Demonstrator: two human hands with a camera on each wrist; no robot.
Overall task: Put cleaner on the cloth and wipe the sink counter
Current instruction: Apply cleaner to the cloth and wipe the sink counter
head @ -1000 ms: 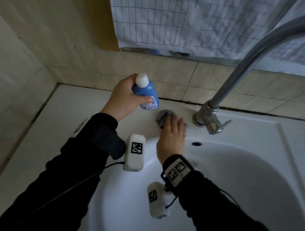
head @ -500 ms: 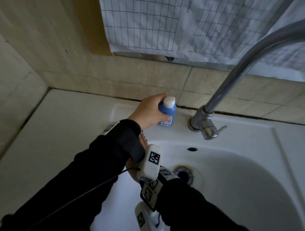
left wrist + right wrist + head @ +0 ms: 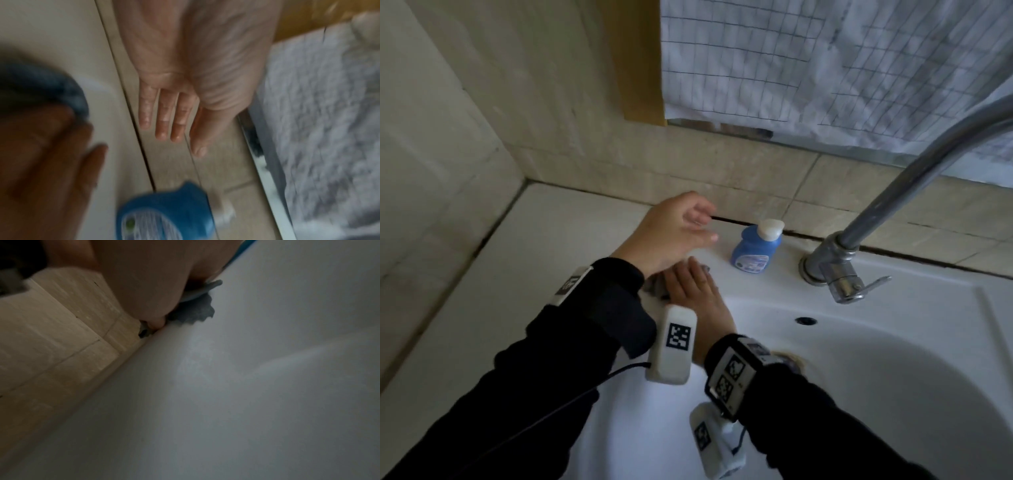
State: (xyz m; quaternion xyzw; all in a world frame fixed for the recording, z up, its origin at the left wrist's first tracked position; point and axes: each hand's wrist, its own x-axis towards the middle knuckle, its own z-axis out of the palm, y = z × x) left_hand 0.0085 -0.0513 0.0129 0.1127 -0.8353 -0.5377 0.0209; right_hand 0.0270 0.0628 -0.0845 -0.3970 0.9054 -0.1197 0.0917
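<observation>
Setting: home bathroom or washroom. Evidence: white ceramic sink (image 3: pixel 893 377) moulded into a white desk (image 3: pixel 482 308); curved chrome faucet (image 3: pixel 859 246) with lever handle at the back rim; overflow hole and worn drain in the basin. Beige tiled wall (image 3: pixel 739 178) meets the desk. Gridded paper (image 3: pixel 808 61) covers a mirror above. Blue cleaner bottle (image 3: pixel 756 248) stands beside the faucet.
</observation>
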